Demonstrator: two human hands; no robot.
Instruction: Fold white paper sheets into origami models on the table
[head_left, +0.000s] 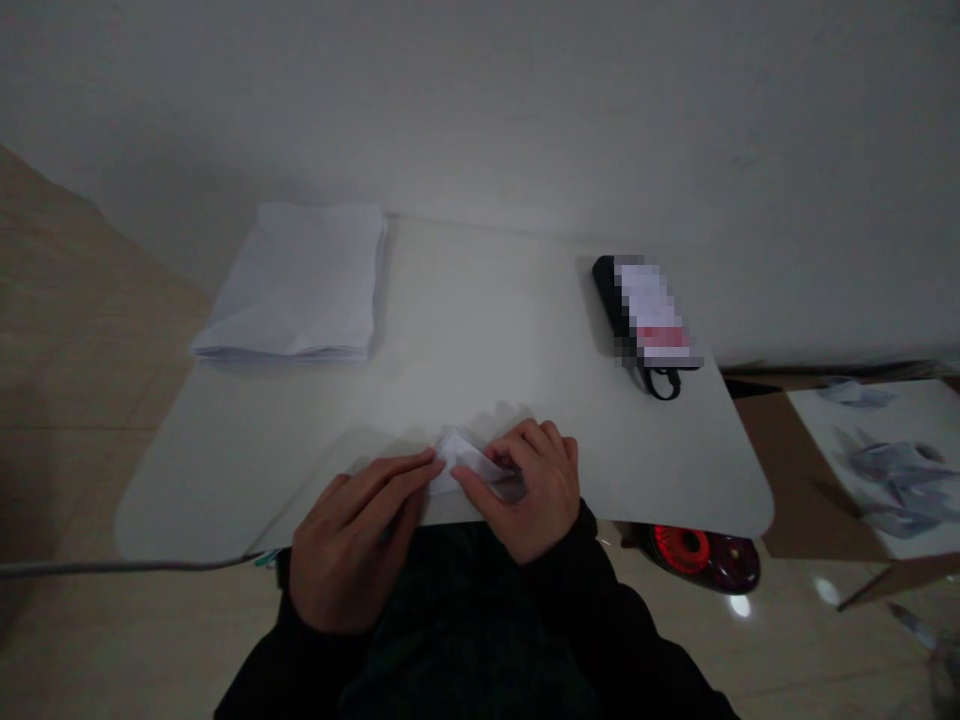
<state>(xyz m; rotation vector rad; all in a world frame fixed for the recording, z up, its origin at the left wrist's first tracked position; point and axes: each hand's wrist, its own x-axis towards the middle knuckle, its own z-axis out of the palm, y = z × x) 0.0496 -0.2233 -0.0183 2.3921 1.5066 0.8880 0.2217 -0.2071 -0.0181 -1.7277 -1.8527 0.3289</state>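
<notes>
As right hand [501,462] pinches one folded paper [459,450], left hand [360,535] touches it, grip unclear, one paper stack [300,275].

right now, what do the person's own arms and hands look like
The left sleeve and right sleeve are long and look black, with no marking discernible in the dim light. They reach down to about the wrists. The left grip and right grip are bare human hands, with no gloves or rings visible.

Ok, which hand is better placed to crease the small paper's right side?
Likely the right hand: its fingers touch that side of the small paper; the left hand touches the other.
</notes>
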